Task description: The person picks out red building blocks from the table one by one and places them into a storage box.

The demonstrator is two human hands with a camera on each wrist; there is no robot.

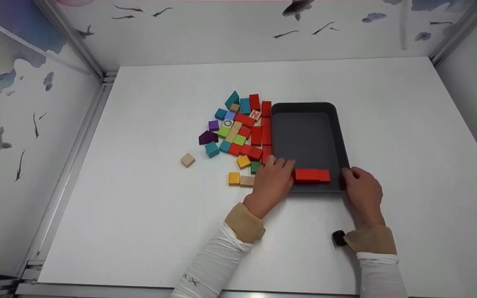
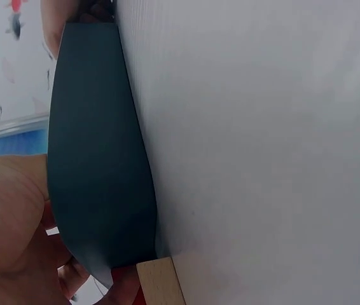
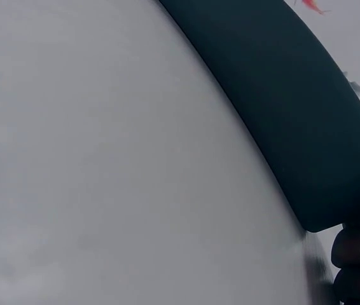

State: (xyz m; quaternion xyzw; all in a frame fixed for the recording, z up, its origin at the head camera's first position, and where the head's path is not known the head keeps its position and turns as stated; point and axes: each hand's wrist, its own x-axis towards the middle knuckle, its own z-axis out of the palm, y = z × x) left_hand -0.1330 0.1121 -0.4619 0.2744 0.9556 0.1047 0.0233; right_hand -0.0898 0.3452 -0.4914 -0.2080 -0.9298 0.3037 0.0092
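Observation:
A dark grey rectangular tray (image 1: 304,140) lies flat on the white table. Two red blocks (image 1: 311,176) rest end to end inside it near its front edge. My left hand (image 1: 272,180) grips the tray's front left corner; in the left wrist view its fingers straddle the corner, close to a red block (image 2: 125,283) and a plain wooden block (image 2: 159,281). At the front right corner, my right hand (image 1: 362,190) pinches the tray's side. Only its fingertips (image 3: 358,248) show beside the tray wall in the right wrist view.
Red blocks (image 1: 266,134) line the tray's left side. Left of them spreads a cluster of coloured blocks, with a purple block (image 1: 208,138) and a teal block (image 1: 212,149) at its edge. A wooden cube (image 1: 187,159) lies apart. A black object (image 1: 338,238) is by the right wrist.

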